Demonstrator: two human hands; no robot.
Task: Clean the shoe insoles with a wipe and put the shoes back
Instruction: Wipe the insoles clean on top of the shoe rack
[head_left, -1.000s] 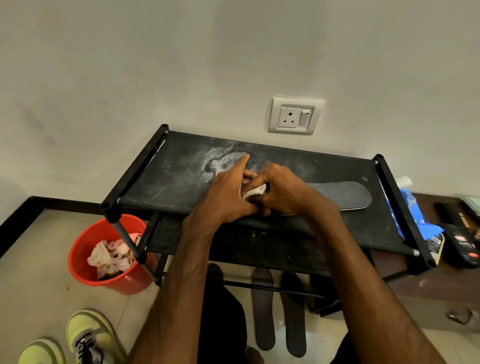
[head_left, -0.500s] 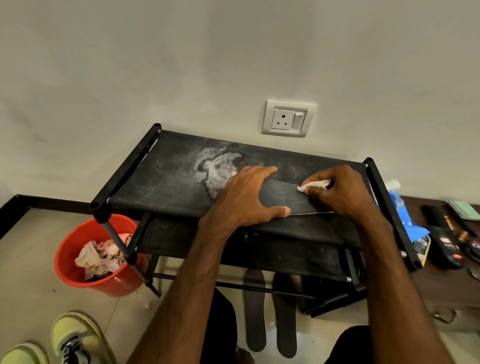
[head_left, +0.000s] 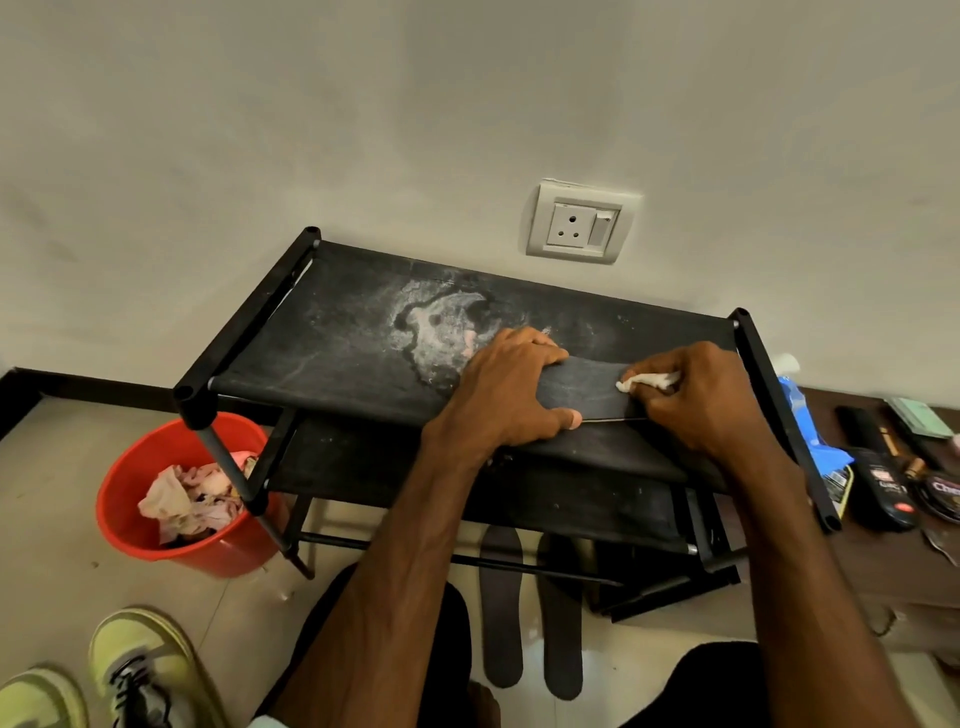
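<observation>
1. My left hand (head_left: 511, 395) is pressing the dark insole (head_left: 592, 392) flat, fingers together across it.
2. My right hand (head_left: 696, 400) is pinching the white wipe (head_left: 647, 382) against that insole.
3. The insole is lying on the black rack (head_left: 311, 332), on its top shelf.

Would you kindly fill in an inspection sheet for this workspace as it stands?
Surface: black rack shelf, dusty, whitish stain at its middle.
Job's things: dark insole lies on the shelf; white wipe on it; two insoles on the floor below; yellow-green sneakers at lower left.
Clutter: red bucket with crumpled tissues; blue packet, polish bottle at right.
Hands: left hand presses the insole flat; right hand pinches the wipe.
Cables: nothing seen.
Surroundings: wall socket above the rack.
</observation>
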